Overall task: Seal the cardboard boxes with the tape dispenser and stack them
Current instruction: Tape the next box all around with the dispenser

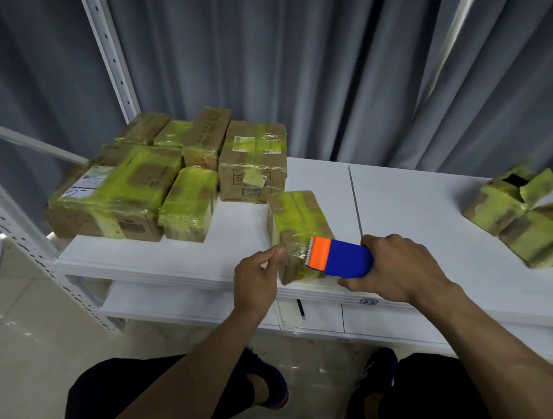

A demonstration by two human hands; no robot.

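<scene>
Brace the cardboard box (299,222) with the left hand (259,282), grip pinching its near corner. Draw the tape dispenser (341,257) (right hand (401,269) grip wrapped round it) flat along the seam.

Cardboard box (299,227) under glossy yellow tape; dispenser (341,257) smooth plastic; shelf (405,201) matt white.

A grey pleated curtain (319,49) is hung behind the white shelf board (404,194). A perforated white upright (108,49) is fixed at the board's far left corner. A small label (369,301) is stuck on its front edge, and glossy beige floor tiles (24,341) are seen below its left end.
</scene>
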